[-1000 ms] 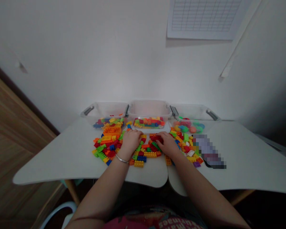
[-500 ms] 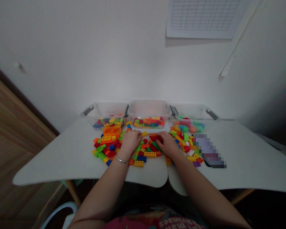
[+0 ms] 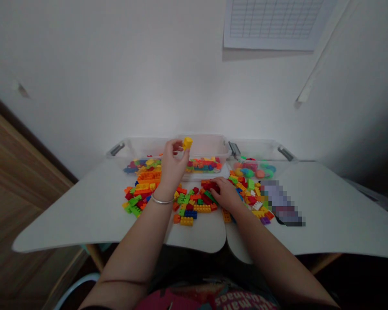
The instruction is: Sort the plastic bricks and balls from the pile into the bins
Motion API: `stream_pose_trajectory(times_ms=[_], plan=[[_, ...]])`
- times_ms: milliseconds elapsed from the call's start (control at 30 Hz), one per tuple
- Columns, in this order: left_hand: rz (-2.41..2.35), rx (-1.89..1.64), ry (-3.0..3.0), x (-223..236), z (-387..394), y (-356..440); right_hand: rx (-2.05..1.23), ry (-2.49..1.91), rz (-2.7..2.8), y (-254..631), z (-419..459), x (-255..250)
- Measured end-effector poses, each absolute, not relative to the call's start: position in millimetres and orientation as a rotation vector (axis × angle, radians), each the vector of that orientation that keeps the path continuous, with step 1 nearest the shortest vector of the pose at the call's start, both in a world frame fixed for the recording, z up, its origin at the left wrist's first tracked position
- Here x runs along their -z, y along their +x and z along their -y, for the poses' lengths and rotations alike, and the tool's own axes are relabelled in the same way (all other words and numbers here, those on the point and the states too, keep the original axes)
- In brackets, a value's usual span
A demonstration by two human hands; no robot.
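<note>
Tabletop, smooth and white, bears three clear plastic boxes: the middle box holds colourful blocky pieces, the left box mixed pieces, the right box rounded ones. Loose studded bricks spread before them. The right hand lies half-curled among these; whether it grips any, I cannot tell. The left hand pinches a yellow block, raised before the middle box.

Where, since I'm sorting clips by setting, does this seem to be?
Probably an indoor play corner, perhaps in a home: colourful toy bricks lie heaped on a white tabletop, with clear plastic bins behind them by a wall.
</note>
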State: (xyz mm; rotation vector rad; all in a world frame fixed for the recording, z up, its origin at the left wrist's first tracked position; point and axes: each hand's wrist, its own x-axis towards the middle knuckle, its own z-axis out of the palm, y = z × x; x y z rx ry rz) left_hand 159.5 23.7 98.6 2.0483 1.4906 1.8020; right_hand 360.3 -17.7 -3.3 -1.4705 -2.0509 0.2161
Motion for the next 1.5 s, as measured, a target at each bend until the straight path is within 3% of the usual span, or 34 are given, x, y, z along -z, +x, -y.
stream_pose_trajectory(times_ms=[333,767,1033,1200,1367,1500], plan=[[-1.852,-1.211,2.130,-103,-54,159,-0.241,-1.477,2.053,360,19,1],[-1.843,-1.187,2.349,-98,-50,162,-0.238,-1.479,2.064,360,18,2],[-1.557,-1.382,2.488,-81,-35,150,-0.220,-1.447,2.057,360,20,2],[-1.899,-1.447,2.390,-88,-13,137,-0.216,-1.441,2.050,359,21,1],[-2.468,-0.909,2.242,-96,2,113,-0.224,-1.434,2.050,360,20,2],[-2.628,-0.421,2.083,-83,3,97,-0.227,-1.447,2.058,360,19,3]])
